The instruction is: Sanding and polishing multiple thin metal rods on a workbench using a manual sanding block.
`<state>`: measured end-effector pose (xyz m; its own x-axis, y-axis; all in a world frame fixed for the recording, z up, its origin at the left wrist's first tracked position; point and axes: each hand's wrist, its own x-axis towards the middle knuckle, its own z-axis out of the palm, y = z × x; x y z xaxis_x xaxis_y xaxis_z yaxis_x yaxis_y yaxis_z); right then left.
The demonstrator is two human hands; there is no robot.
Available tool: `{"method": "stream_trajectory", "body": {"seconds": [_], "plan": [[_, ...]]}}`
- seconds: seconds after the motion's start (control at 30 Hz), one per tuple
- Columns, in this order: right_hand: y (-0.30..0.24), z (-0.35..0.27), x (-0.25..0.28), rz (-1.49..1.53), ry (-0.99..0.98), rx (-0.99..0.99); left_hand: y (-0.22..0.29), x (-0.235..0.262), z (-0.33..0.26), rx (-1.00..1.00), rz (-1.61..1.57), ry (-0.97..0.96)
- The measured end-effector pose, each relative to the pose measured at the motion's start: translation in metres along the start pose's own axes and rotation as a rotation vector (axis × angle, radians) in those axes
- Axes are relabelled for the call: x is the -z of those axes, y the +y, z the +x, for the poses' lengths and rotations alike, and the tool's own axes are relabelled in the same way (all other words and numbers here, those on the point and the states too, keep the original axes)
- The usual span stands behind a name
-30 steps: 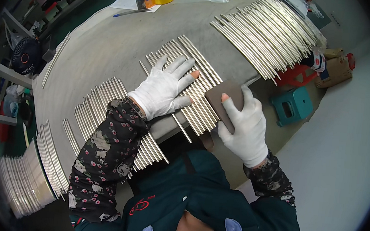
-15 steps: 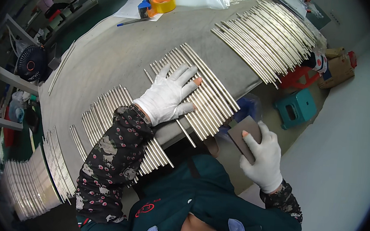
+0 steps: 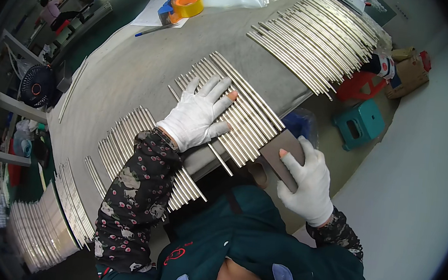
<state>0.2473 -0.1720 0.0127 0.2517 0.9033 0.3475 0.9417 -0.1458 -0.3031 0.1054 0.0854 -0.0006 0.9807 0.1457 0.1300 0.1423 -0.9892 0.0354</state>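
Since the earlier frame: your right hand [image 3: 309,183] has brought the block [image 3: 279,151] in toward your left fingers, up to the near ends of the rods. Your left hand [image 3: 197,113] stays spread over the same rods.

Left fingers: fanned wide, palm down, nothing gripped; they press from above. The rods [image 3: 244,123] lie side by side under them, reaching out past the fingertips and past the thumb toward your right hand.

Right fingers: bent round the brown block, one bare fingertip on its upper face. Its edge meets the rod ends, or sits just short; I cannot tell which. It spans the ends farther from your body; those nearer you, below and left of the right fingers, have no block against them.

One rod [image 3: 220,159] sticks out below your left thumb, apart from the rest. My judgement: check it lies parallel before you bear down.

Doing it well, as I read it: press evenly through the left palm and all fingers so no rod rolls or slips back. Keep the block's face square to the ends, wrist level, with light, even force. Cover the uncovered ends too. Those ends overhang the table [image 3: 134,66], so too hard a shove could skew the row.
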Motion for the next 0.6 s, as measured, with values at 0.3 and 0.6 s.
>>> {"method": "stream_trajectory", "body": {"seconds": [0.3,0.6], "plan": [[-0.005,-0.012,0.005,0.051,-0.028,-0.004,0.000,0.002,0.009,0.007,-0.013,-0.026],[-0.007,-0.006,0.004,0.073,0.012,0.036,0.000,0.002,0.003,0.021,-0.033,-0.074]]}}
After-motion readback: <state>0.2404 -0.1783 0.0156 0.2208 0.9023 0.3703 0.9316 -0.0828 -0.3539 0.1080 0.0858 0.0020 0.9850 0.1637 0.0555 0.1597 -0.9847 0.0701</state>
